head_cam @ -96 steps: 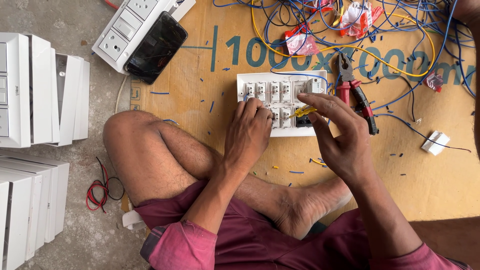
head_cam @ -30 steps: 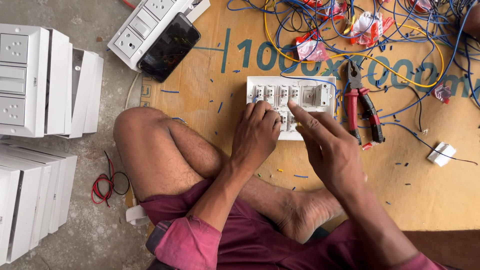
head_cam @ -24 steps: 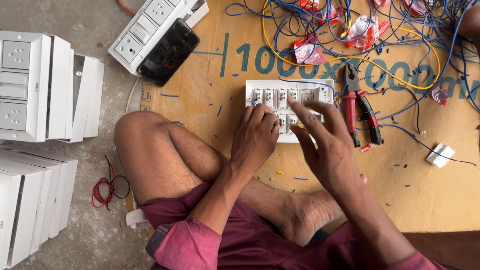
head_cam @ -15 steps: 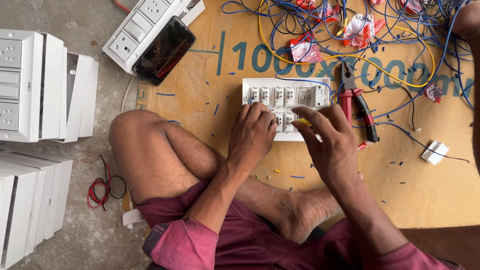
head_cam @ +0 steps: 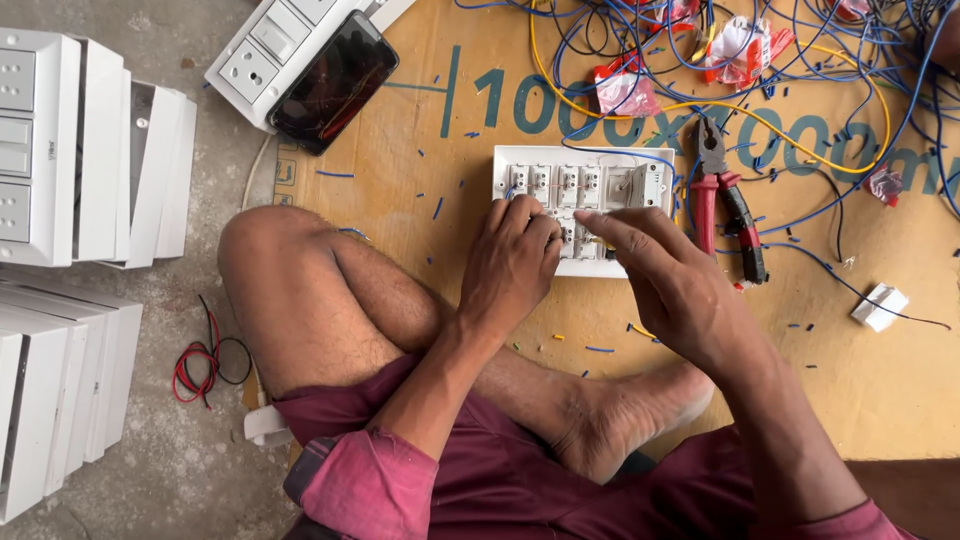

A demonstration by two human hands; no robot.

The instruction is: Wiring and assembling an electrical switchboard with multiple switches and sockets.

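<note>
A white switch panel [head_cam: 560,175] lies back-side up on a brown cardboard sheet [head_cam: 400,170], with rows of small terminals showing. My left hand [head_cam: 515,260] rests on its lower left part, fingers curled down and holding it steady. My right hand [head_cam: 670,285] reaches over the lower right part with its fingers pinched together. Only a dark tip of a small tool [head_cam: 603,243] shows between them, at the terminals. My bare legs are crossed just below the panel.
Red-handled pliers [head_cam: 725,205] lie right of the panel. A tangle of blue and yellow wires [head_cam: 760,70] fills the top right. A black phone [head_cam: 335,80] rests on a white switch board [head_cam: 265,50]. White boxes [head_cam: 90,150] are stacked at left.
Both hands stayed on the panel. My right hand has shifted slightly, its fingers closing lower over the panel's right side. The view has drifted a little.
</note>
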